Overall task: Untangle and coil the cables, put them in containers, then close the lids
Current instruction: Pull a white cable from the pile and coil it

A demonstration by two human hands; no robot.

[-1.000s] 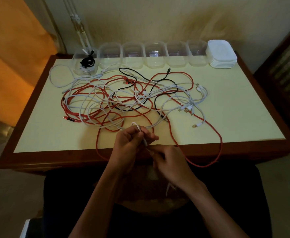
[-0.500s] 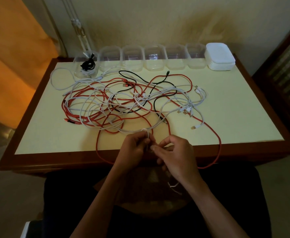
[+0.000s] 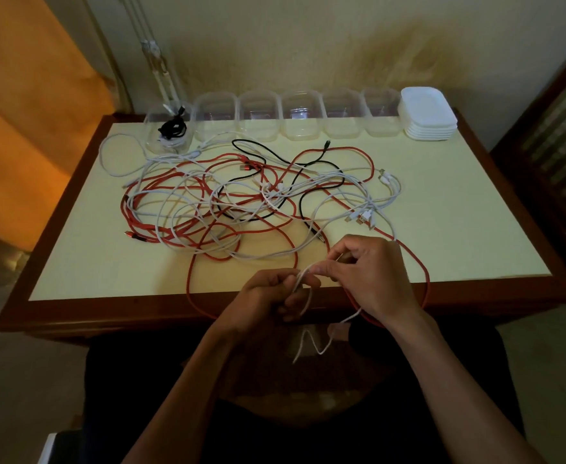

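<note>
Nearest, below the table's near edge, a loose end of a white cable point(image 3: 311, 343) dangling in zigzags over a dark lap. Just above it, at the middle of the near edge, left hand point(image 3: 268, 296) with fingers curled round that white cable, a loop of it rising between the fingertips. Just beside and slightly farther in, right hand point(image 3: 372, 279) pinching the same white cable between thumb and forefinger, remaining fingers bent; the two hands almost touching where the cable passes between them. Under and around both hands, a long red cable point(image 3: 191, 279) drooping off the near edge in a wide loop and climbing back onto the table point(image 3: 476, 229) on the right. Farther in, across the middle of the pale yellow tabletop, a tangle of cables point(image 3: 241, 202): red, white and one black, heaped thickest toward the left, with a cluster of white plug ends toward the right. Along the far edge, a row of clear containers point(image 3: 301, 118), all lidless, standing side by side; the leftmost container point(image 3: 169, 128), near the far left corner, holding a coiled black cable with a white one beneath. At the far right corner, touching the row's end, a stack of white lids point(image 3: 427, 112).
</note>
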